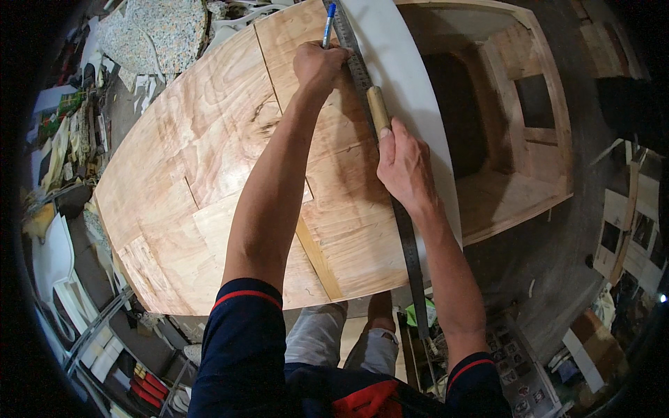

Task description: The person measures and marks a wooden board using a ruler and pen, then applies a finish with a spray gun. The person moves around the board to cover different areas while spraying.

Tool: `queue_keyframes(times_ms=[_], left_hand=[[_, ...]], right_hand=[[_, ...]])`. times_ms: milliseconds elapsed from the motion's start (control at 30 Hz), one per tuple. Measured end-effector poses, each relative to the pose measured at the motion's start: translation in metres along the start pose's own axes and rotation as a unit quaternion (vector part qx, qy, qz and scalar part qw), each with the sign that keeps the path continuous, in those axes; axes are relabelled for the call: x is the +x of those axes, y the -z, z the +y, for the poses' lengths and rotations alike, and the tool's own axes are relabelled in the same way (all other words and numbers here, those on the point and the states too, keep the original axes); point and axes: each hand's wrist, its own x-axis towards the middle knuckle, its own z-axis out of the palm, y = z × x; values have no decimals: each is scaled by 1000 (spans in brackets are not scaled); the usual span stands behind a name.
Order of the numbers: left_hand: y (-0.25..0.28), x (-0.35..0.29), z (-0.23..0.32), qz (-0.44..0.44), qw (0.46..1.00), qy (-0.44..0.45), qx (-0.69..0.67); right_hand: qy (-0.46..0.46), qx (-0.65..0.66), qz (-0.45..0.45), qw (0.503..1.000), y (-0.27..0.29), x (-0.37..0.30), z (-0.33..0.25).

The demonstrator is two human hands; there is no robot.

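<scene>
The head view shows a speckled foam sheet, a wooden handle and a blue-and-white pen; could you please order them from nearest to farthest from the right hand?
1. Wooden handle: held in the right hand.
2. Blue-and-white pen: ahead and to the left, in the left hand.
3. Speckled foam sheet: far left, past the plywood panel's edge.

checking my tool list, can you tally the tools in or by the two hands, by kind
Pen: 1, blue and white, in the left hand
Wooden handle: 1, in the right hand
Long metal ruler: 1, beside both hands
Total: 3
</scene>
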Motion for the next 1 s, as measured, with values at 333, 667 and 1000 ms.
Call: queue_keyframes(times_ms=[333, 667, 1000], left_hand=[[2, 5, -7, -14, 1000, -10, -16], [3, -5, 7, 0, 1000, 13, 26], [2, -3, -7, 1, 1000, 0, 3]], right_hand=[[-46, 48, -37, 997, 5, 2, -9], [-32, 6, -17, 999, 8, 14, -14], [-27, -12, -37, 999, 14, -30, 12]])
